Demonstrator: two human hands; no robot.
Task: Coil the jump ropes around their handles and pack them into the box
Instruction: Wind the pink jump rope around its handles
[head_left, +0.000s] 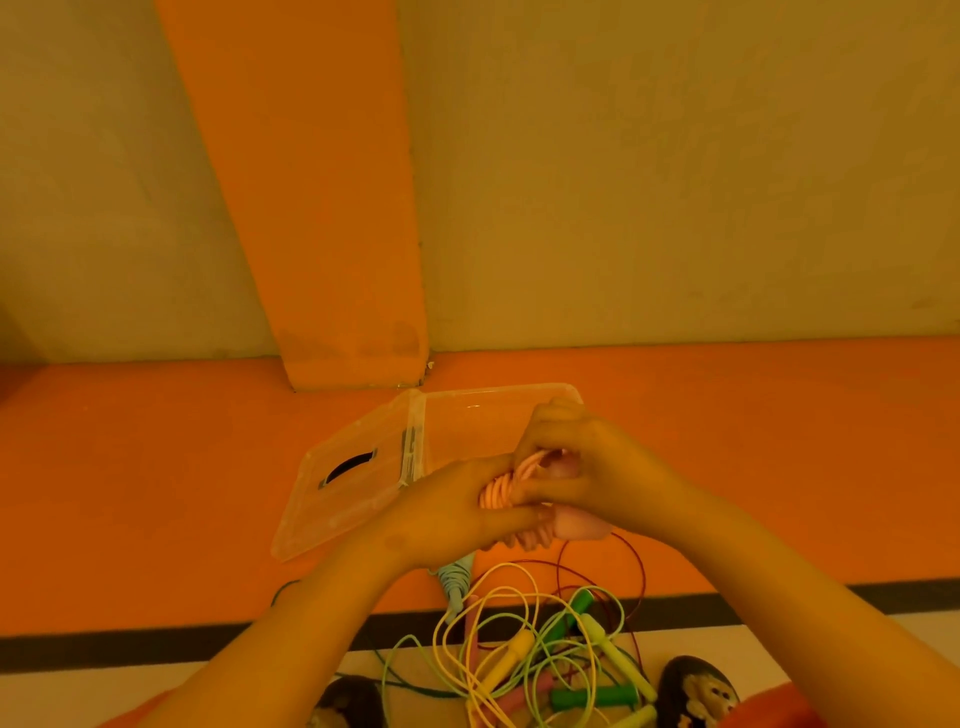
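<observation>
A pink jump rope (500, 487) is wound in several turns around its pink handles, whose ends (579, 525) stick out below my hands. My left hand (457, 506) grips the bundle from the left. My right hand (582, 460) pinches the coiled rope from the right. Both hands are just in front of the clear plastic box (467, 415), whose hinged lid (343, 493) lies open to the left. A light blue rope wound on its handles (457, 579) lies on the floor below my left hand.
A tangle of loose yellow, green and dark red ropes with yellow, green and pink handles (550, 660) lies on the floor near me. Two dark shoes (696, 686) flank it. An orange wall pillar (322, 208) stands behind the box.
</observation>
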